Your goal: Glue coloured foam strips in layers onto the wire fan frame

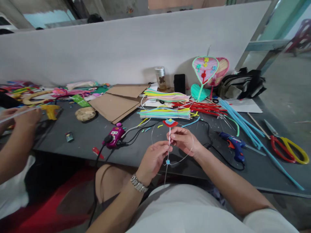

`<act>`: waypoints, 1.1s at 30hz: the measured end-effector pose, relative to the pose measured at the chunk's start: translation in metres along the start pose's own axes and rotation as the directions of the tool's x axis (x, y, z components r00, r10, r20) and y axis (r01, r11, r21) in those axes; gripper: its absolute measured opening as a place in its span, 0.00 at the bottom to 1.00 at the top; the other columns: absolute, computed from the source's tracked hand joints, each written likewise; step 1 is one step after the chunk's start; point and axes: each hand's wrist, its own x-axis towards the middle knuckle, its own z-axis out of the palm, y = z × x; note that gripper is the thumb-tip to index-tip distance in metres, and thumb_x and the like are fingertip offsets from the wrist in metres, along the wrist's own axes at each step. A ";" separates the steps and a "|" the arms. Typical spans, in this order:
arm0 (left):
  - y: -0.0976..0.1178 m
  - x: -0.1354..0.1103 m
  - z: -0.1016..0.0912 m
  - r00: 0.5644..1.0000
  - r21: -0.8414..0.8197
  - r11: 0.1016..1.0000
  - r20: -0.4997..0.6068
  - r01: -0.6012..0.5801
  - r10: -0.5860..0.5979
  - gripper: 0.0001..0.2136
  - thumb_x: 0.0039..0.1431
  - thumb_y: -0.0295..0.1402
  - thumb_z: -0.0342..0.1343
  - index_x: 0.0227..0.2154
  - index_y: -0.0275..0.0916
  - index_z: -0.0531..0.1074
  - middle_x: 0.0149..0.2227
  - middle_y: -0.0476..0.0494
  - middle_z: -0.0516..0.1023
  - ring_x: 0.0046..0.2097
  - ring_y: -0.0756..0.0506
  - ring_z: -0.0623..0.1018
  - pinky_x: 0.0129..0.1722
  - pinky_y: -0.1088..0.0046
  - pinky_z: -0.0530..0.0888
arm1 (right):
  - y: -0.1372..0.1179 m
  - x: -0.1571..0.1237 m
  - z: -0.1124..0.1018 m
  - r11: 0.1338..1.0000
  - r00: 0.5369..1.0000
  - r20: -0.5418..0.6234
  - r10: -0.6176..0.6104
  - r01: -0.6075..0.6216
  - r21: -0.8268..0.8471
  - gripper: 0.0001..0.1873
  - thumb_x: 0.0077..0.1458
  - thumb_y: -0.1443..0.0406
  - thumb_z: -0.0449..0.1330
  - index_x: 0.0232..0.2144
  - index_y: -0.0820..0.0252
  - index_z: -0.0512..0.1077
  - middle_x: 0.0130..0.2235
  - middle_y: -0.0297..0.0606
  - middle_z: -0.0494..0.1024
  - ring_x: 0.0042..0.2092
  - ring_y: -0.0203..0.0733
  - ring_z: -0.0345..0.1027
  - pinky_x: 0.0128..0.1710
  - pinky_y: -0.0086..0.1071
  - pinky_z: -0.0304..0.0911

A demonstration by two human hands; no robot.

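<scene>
Our wire-loop flower stem (169, 142) stands upright at twelve o'clock, pinched between our left grip (153, 161), lower down, and right grip (184, 140), higher up. A blue glue gun (232, 145) lies at two o'clock on the counter (80, 136).

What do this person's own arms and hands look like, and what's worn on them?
The left hand and right hand are bare, with no gloves, and the forearms are bare below a short white sleeve. A silver link-bracelet wristwatch sits on the left wrist; the right wrist shows none.
</scene>
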 end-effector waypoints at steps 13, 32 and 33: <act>-0.009 -0.002 0.003 0.999 -0.115 0.992 -0.010 0.044 -0.045 0.13 0.41 0.34 0.74 0.31 0.36 0.80 0.27 0.48 0.78 0.31 0.52 0.75 0.34 0.77 0.70 | 0.000 0.007 0.004 0.999 0.997 0.072 0.015 -0.019 0.050 0.16 0.43 0.59 0.74 0.34 0.62 0.81 0.35 0.40 0.80 0.38 0.40 0.71 0.36 0.32 0.63; -0.010 0.011 -0.008 0.925 -0.059 0.964 -0.302 -0.259 0.230 0.24 0.43 0.32 0.73 0.44 0.39 0.71 0.29 0.52 0.80 0.32 0.52 0.75 0.35 0.76 0.68 | 0.007 0.010 -0.016 0.699 0.654 -0.318 -0.686 0.472 -0.537 0.13 0.56 0.56 0.69 0.32 0.55 0.71 0.27 0.29 0.72 0.30 0.36 0.64 0.33 0.32 0.59; -0.011 0.012 -0.006 0.920 -0.045 0.961 -0.302 -0.275 0.249 0.24 0.43 0.32 0.73 0.44 0.39 0.71 0.29 0.52 0.80 0.32 0.52 0.75 0.35 0.76 0.68 | 0.007 0.007 -0.014 0.611 0.596 -0.263 -0.759 0.512 -0.604 0.11 0.57 0.58 0.68 0.37 0.55 0.72 0.30 0.31 0.73 0.32 0.37 0.67 0.35 0.34 0.62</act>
